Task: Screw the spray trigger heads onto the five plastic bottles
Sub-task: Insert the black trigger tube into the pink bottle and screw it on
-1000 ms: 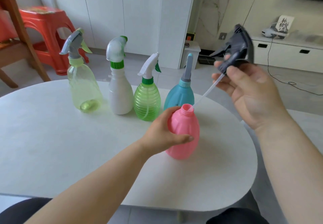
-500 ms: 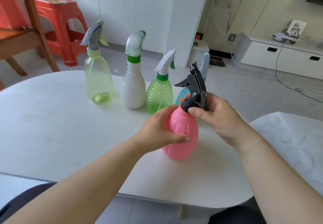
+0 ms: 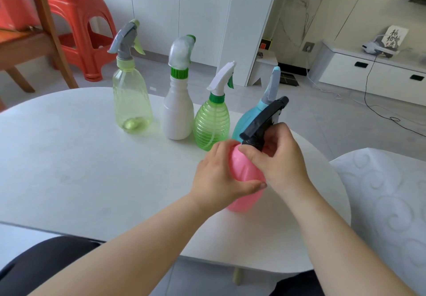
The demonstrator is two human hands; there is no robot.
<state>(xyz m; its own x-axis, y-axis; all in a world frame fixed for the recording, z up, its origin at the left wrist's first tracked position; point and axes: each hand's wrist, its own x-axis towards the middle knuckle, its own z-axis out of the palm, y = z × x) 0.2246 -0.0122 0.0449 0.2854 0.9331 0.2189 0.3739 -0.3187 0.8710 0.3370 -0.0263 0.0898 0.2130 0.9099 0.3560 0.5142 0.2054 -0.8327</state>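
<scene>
The left hand (image 3: 216,178) wraps an unlabelled, upright pink bottle (image 3: 244,180). The right hand (image 3: 279,162) pinches its black trigger head (image 3: 262,122), whose nozzle points up and away to the right.

The desk (image 3: 69,157) had a matt, pale top, smooth with a faint mottling; the pink bottle (image 3: 244,175) was opaque plastic with a soft sheen; its black trigger head (image 3: 262,122) looked like hard, dull plastic; the yellow-green bottle (image 3: 132,104) was clear, glossy plastic; the white bottle (image 3: 178,115) was opaque and smooth; the green bottle (image 3: 212,122) was translucent plastic, ribbed around its body; the blue bottle (image 3: 246,120) was opaque and satiny; the red stool (image 3: 78,25) was shiny moulded plastic; the chair frame (image 3: 46,28) was varnished wood; the floor (image 3: 345,122) showed grey, matt tiles.
</scene>
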